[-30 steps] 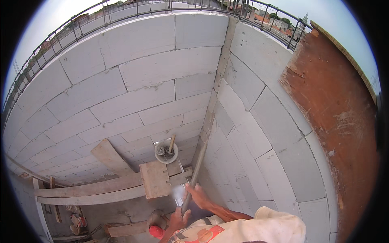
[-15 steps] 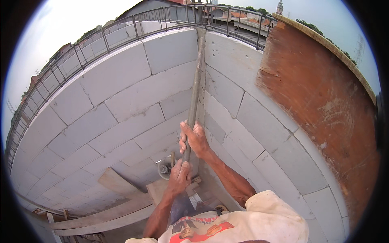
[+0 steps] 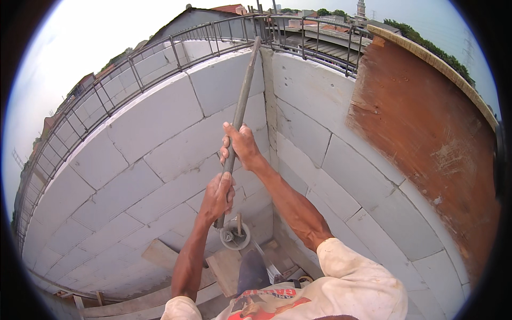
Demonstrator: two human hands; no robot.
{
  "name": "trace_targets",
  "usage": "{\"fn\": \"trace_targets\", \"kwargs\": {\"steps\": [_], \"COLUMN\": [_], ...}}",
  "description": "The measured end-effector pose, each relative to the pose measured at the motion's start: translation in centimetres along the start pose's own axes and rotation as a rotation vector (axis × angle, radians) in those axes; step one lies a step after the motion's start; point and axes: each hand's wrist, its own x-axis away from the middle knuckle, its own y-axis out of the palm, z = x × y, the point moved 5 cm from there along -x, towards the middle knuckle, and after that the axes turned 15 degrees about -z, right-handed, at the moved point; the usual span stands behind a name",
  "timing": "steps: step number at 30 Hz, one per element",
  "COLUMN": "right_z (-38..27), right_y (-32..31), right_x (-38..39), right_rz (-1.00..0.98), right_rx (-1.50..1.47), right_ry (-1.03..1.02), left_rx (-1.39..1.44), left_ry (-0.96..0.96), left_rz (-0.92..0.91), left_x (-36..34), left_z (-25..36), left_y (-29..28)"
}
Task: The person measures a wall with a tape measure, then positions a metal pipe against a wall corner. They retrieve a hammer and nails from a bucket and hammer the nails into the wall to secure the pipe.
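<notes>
Both my hands are closed around a long grey pole (image 3: 242,98). My right hand (image 3: 240,145) grips it higher up, and my left hand (image 3: 217,196) holds it lower, near its bottom end. The pole leans slightly right toward its top, which reaches the steel bar frame (image 3: 184,41) along the top of the block wall (image 3: 176,133). Whether the tip touches the bars I cannot tell. Under my left hand, a round bucket (image 3: 234,246) stands by the wall corner, with a wooden handle (image 3: 239,224) sticking out of it.
Two walls of pale blocks meet in a corner ahead. A large reddish-brown board (image 3: 426,154) stands against the right wall (image 3: 368,165). Wooden boards (image 3: 223,271) lie below me, with a long plank (image 3: 133,306) at the lower left. Roofs (image 3: 320,42) show beyond the walls.
Both hands have moved up and left with the pole, whose top has shifted left of the corner and up toward the bars. More of the bucket shows now.
</notes>
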Motion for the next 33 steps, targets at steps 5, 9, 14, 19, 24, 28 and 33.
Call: {"fn": "trace_targets", "kwargs": {"steps": [5, 9, 14, 19, 24, 28, 33], "right_z": [0.7, 1.6, 2.3, 2.8, 1.5, -1.3, -2.7], "right_y": [-0.8, 0.0, 1.0, 2.7, 4.3, 4.2, 3.9], "right_x": [-2.9, -4.9, -6.4, -8.2, -8.3, -6.2, -3.5], "right_rz": [0.061, 0.039, 0.026, 0.029, 0.021, 0.073, 0.065], "right_rx": [-0.051, -0.09, -0.134, -0.158, -0.21, -0.249, -0.35], "right_ry": [0.018, -0.002, -0.048, -0.097, -0.116, -0.094, -0.11], "left_rx": [-0.067, -0.095, -0.199, -0.299, -0.32, -0.305, -0.203], "left_ry": [-0.065, -0.11, -0.157, -0.217, -0.254, -0.285, -0.29], "left_rz": [-0.04, -0.047, -0.047, -0.056, -0.033, -0.047, -0.045], "left_x": [-2.3, -2.4, -2.3, -1.9, -0.6, 0.5, 1.8], "left_z": [1.1, 1.4, 2.8, 4.9, 7.8, 11.0, 11.9], "left_y": [-3.6, -6.4, -9.2, -12.4, -12.6, -8.7, -4.2]}}
